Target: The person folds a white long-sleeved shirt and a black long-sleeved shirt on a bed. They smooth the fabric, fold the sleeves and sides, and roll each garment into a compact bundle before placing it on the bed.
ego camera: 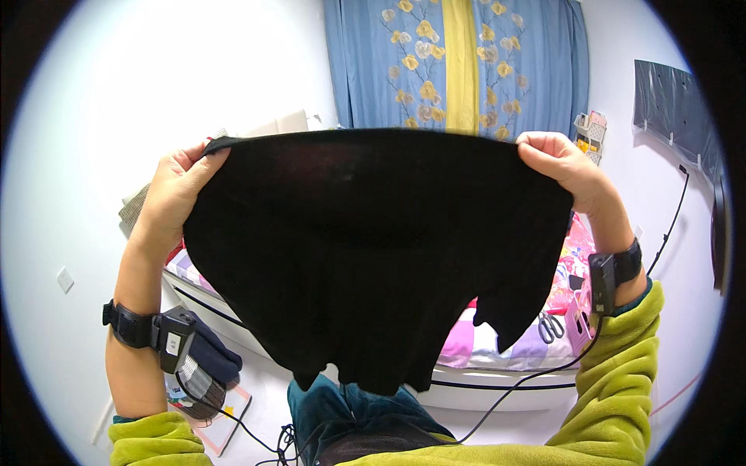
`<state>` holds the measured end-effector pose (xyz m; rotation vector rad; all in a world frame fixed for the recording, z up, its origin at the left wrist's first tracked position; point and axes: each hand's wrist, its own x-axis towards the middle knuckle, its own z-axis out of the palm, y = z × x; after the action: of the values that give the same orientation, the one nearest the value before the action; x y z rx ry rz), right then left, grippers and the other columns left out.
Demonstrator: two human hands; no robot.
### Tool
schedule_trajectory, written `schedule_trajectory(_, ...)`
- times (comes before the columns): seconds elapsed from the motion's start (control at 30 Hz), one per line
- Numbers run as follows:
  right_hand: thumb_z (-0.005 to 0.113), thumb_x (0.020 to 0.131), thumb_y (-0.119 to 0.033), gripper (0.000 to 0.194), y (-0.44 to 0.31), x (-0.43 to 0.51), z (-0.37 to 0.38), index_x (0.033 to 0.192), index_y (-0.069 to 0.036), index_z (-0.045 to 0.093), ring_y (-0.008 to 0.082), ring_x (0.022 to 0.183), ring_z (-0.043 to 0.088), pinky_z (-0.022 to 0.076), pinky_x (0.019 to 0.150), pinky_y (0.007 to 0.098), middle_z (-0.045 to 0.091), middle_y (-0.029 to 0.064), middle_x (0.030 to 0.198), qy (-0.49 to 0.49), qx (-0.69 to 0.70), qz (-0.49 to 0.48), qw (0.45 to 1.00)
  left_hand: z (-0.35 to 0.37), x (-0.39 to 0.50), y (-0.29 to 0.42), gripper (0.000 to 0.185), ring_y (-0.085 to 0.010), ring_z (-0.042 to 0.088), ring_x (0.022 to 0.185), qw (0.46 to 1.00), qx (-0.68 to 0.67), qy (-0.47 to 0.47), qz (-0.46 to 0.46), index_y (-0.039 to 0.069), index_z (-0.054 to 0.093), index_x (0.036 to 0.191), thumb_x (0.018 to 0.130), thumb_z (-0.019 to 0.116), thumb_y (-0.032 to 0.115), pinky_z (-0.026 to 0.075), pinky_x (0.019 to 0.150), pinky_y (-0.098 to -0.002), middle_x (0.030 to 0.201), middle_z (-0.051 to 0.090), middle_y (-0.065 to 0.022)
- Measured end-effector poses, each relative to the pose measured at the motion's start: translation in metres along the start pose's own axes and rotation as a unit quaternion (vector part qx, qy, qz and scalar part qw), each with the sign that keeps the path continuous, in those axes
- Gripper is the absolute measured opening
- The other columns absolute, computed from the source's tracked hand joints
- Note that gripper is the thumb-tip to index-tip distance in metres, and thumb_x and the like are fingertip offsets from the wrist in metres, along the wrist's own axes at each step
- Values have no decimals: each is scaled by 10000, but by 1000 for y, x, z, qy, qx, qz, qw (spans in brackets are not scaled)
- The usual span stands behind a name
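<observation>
A black cloth garment (361,244) hangs spread out in front of me, its top edge pulled nearly straight and its lower edge uneven. My left hand (183,186) pinches the upper left corner between thumb and fingers, where a bit of the fabric is bunched. The upper right corner is gripped by my right hand (562,166). Which kind of garment it is, I cannot tell. Both forearms wear black strapped devices with cables. The cloth hides much of the bed behind it.
Beyond the cloth is a bed with a checked sheet (486,349), holding scissors (550,328) and a pink patterned fabric (577,250). A basket with dark clothes (204,361) stands on the floor at lower left. A black cable (513,390) crosses at lower right. Curtains (396,64) hang behind.
</observation>
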<state>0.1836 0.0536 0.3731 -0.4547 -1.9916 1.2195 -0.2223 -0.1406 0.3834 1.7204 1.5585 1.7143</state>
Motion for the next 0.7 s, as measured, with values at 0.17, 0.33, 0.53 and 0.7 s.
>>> schedule_trajectory(0.17,856,661,-181,340,-14,-12,-46,882,1,673,67,642,582,480,612,197,656,6,762,-127,-111,43,985,-16,5,-1,329,-86,599,726,970,-39,-240,-28,10,661,961,709,805,163,486,709,-214,841,663,-23)
schedule_trajectory(0.33,678,848,-180,208,34,9,-75,813,23,656,41,666,488,402,594,220,558,-43,691,-1,-368,72,927,7,45,-48,220,-49,519,739,931,204,-292,-75,-23,672,909,783,701,155,433,707,-208,787,604,50)
schedule_trajectory(0.53,543,935,-119,148,100,59,-108,974,3,617,68,802,499,423,739,233,589,-7,828,337,-335,-45,879,93,122,-131,237,-84,558,805,996,61,-65,1,9,660,1038,892,629,191,444,761,-249,869,652,-5)
schedule_trajectory(0.7,596,913,-221,183,43,74,-128,996,-65,643,207,647,583,473,636,314,641,130,777,456,-428,-287,726,133,159,-94,159,-151,646,728,936,115,223,247,-2,681,941,872,630,132,478,657,-298,768,681,-132)
